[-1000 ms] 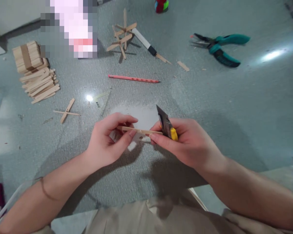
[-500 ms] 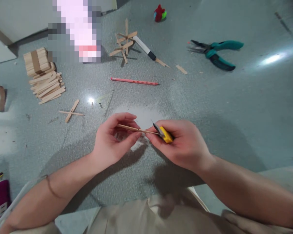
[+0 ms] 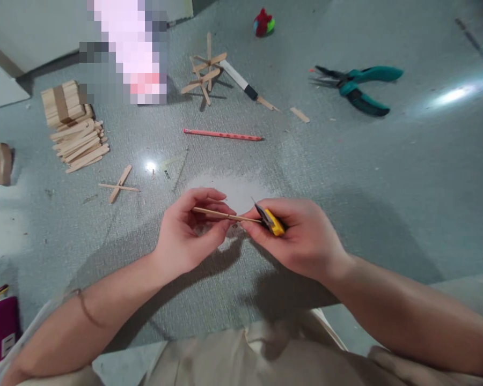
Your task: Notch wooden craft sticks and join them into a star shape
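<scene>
Since a second ago, the craft stick (image 3: 211, 213) has rolled edge-on and the utility knife (image 3: 274, 222) has tilted. Left hand (image 3: 185, 236) and right hand (image 3: 306, 236) pinch the stick between them, the right also gripping the knife. Positioning seems in hand; the next move calls for steadiness.

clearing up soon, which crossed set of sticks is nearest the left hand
The separate two-stick cross, beside the loose stick pile; other crossed sticks lie farther off, beyond the pink pencil.
</scene>
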A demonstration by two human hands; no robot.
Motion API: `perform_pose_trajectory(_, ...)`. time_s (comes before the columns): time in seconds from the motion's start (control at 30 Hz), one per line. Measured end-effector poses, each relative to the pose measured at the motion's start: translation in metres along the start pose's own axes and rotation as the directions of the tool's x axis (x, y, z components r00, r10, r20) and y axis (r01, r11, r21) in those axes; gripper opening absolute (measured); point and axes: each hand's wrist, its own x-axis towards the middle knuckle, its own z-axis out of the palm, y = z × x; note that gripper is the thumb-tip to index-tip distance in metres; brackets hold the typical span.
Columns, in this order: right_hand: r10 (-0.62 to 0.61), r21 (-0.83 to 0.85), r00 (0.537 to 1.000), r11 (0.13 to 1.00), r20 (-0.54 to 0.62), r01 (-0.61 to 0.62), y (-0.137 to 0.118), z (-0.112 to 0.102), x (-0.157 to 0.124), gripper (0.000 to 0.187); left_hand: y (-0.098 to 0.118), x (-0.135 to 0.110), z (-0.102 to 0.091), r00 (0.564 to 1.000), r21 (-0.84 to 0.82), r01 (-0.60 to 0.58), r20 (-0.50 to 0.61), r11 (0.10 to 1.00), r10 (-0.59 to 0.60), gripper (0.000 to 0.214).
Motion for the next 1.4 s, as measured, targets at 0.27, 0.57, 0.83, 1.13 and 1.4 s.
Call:
perform_pose_trajectory(0.27, 0.041, 0.042, 0.999, 0.998, 0.027, -0.042, -0.001, 0.002, 0.002, 0.025, -0.003, 0.002, 0.0, 0.997, -0.143, 0.069, -0.012, 0.987, -0.072, 0.026)
perform_pose_trajectory(0.57, 0.056, 0.049, 0.998, 0.997, 0.039, -0.058, 0.001, 0.004, -0.001, 0.026, 0.0, 0.001, 0.003, 0.997, -0.082, 0.04, -0.063, 0.996, -0.045, 0.027)
perform_pose_trajectory(0.83, 0.123, 0.148, 0.988, 0.98, 0.091, -0.136, 0.004, 0.007, 0.0, 0.028, 0.001, -0.001, 0.006, 0.995, -0.086, 0.038, -0.09, 0.996, -0.046, 0.022)
perform_pose_trajectory(1.13, 0.009, 0.109, 0.998, 0.994, 0.065, -0.016, 0.005, 0.012, -0.002, 0.023, 0.001, -0.005, 0.006, 0.997, -0.03, 0.01, -0.078, 0.999, -0.013, 0.009)
perform_pose_trajectory(1.4, 0.086, 0.306, 0.993, 0.946, 0.085, -0.108, 0.003, 0.011, -0.002, 0.023, 0.001, -0.009, 0.009, 0.996, 0.084, -0.081, 0.045, 0.993, 0.078, 0.021)
